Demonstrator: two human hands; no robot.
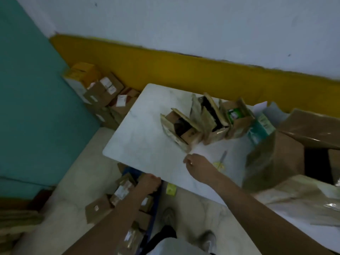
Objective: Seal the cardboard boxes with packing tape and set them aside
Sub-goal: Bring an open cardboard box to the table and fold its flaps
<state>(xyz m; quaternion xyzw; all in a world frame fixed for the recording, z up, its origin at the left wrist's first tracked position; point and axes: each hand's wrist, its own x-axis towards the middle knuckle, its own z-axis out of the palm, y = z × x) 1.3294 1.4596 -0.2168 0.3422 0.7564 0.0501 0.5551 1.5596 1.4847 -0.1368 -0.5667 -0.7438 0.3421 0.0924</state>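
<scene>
Three small cardboard boxes stand in a row on the white table (139, 129) with their flaps up: the nearest box (181, 129), a middle box (211, 118) and a far box (237, 116) with something green inside. My right hand (196, 166) hovers over the table just in front of the nearest box, its fingers loosely curled with nothing visible in them. My left hand (150, 183) is at the table's near left edge, above a pile of closed boxes (121, 192) on the floor. Its fingers curl down out of sight. The view is blurred.
Yellow-handled scissors (220, 161) lie on the table right of my right hand. A large open carton (294, 153) fills the table's right side. More closed boxes (103, 92) are stacked in the corner by the teal wall. My feet show below the table edge.
</scene>
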